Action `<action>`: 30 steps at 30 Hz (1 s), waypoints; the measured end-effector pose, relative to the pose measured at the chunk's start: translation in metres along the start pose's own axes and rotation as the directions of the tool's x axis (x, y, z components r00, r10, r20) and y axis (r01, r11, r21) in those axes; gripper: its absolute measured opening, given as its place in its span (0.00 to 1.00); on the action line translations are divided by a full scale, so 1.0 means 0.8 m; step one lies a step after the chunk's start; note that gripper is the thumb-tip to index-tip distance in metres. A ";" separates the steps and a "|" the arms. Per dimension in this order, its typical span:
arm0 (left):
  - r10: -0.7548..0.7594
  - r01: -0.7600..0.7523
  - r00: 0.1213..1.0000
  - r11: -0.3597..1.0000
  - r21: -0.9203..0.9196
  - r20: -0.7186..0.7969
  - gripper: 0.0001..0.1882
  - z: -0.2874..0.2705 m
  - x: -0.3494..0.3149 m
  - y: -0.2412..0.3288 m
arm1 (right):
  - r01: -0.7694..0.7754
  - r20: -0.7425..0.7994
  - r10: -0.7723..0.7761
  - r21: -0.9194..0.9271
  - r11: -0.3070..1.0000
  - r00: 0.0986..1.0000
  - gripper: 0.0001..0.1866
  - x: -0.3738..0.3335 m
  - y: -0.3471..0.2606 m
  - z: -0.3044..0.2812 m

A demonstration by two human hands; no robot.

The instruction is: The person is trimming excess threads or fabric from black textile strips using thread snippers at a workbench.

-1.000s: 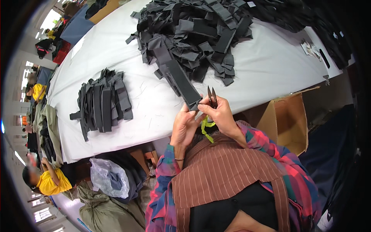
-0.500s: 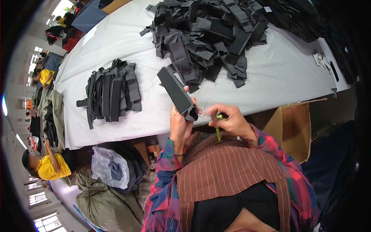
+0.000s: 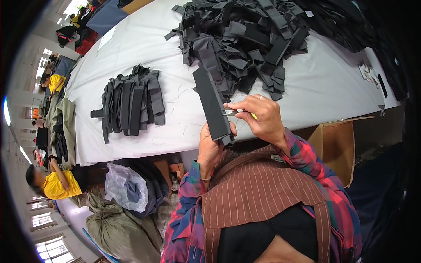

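My left hand (image 3: 208, 149) is closed around the lower end of a black fabric strip (image 3: 211, 105), which slants up and away over the table edge. In my right hand (image 3: 266, 117) is a small pair of thread snips (image 3: 230, 112) with yellow-green handles. Their metal blades are at the right edge of the strip, near its middle; whether they are cutting I cannot tell. Just beyond the strip's far end begins a large loose heap of black fabric strips (image 3: 239, 57). A smaller, tidier stack of strips (image 3: 135, 105) lies to the left.
A white-covered table (image 3: 180, 136) spans the view, with loose thread bits on it. Dark cloth (image 3: 337, 26) lies at the far right. An open cardboard box (image 3: 335, 151) stands below the right edge. Sacks (image 3: 118, 223) and a plastic bag (image 3: 125, 188) are at left, near a person in yellow (image 3: 61, 186).
My right hand has moved up and onto the strip, bringing the snips' blades to its edge. The left hand has shifted slightly right and turned the strip more upright.
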State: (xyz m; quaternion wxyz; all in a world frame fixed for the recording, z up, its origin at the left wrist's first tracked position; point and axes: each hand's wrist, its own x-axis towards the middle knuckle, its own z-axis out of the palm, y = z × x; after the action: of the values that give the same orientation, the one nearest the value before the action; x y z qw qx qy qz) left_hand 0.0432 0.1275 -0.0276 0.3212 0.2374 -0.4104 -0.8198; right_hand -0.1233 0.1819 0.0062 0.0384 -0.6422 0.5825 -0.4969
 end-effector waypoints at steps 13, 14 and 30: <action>-0.011 0.012 1.000 0.999 -0.036 0.011 0.22 0.002 -0.002 -0.004 | -0.013 0.018 0.015 -0.078 0.997 1.000 0.13 -0.004 0.003 -0.006; -0.013 0.013 1.000 0.999 -0.036 0.010 0.22 -0.001 -0.002 -0.006 | -0.015 0.021 0.016 -0.073 0.997 1.000 0.13 -0.004 0.003 -0.006; -0.016 0.009 0.999 0.976 0.217 0.031 0.12 -0.004 -0.005 -0.018 | -0.182 0.135 0.176 0.038 0.982 0.975 0.08 -0.014 -0.007 -0.001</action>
State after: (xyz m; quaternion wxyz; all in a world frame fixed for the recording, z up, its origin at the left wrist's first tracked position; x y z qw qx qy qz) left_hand 0.0430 0.1350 -0.0404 0.2814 0.2600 -0.5009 -0.7761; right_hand -0.1177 0.1928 0.0034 0.1373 -0.6171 0.6215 -0.4627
